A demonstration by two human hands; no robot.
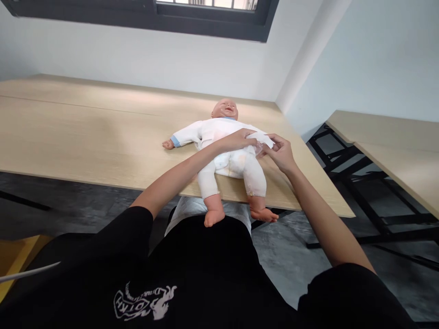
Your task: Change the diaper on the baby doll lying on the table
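A baby doll (228, 111) lies on its back on the table, head toward the wall and feet over the front edge. It wears a white top (212, 129) with blue cuffs and a white diaper (230, 163). At the doll's hip on the right side of the view, a thin white flap (262, 138) is pinched between my hands; whether it belongs to the diaper or the top is unclear. My left hand (243, 139) reaches across the doll's belly, fingers closed on the flap. My right hand (281, 153) grips the flap's outer end.
The doll lies on a light wooden table (85, 132) set against the wall under a window (212, 18). Another table (394, 137) with black folding legs stands at the right. A yellow object (20, 256) is at the lower left.
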